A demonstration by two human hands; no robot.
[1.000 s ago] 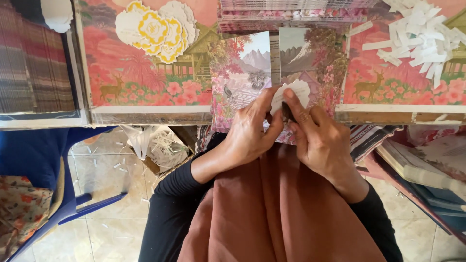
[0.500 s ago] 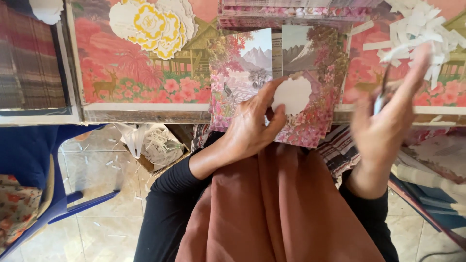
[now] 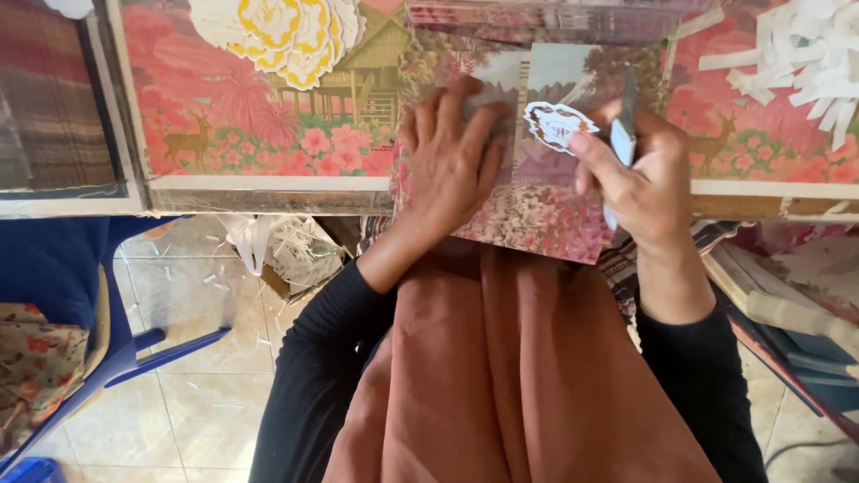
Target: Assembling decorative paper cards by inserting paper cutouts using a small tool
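Fingers, left hand: spread flat, palm down, pressing on the floral printed card; nothing pinched.
Fingers, right hand: curled shut around a slim grey-and-white tool, blade or pen-like, exact kind not clear; thumb tip just touching the edge of the white scalloped sticker.
Sticker, place: on the upper middle of the card, right of the left hand, left of the tool; appears to lie flat, full adhesion not checkable.
Card, place: at the near edge of the table, lower edge overhanging toward the lap.
Card, look: pink blossoms along the bottom, pale landscape panels above, a vertical fold or seam down the middle.
Sticker, look: small, white, wavy outline with a thin reddish border and a tiny mark in the centre.
Done, by judgement: sticker set on the card front.
Left, by judgement: pressing it down or trimming with the tool; not settled from this view.
Beyond the card: pink scenic tablecloth with deer and a hut; yellow-and-white paper flower up and left of the card; heap of white paper strips up and right of it.
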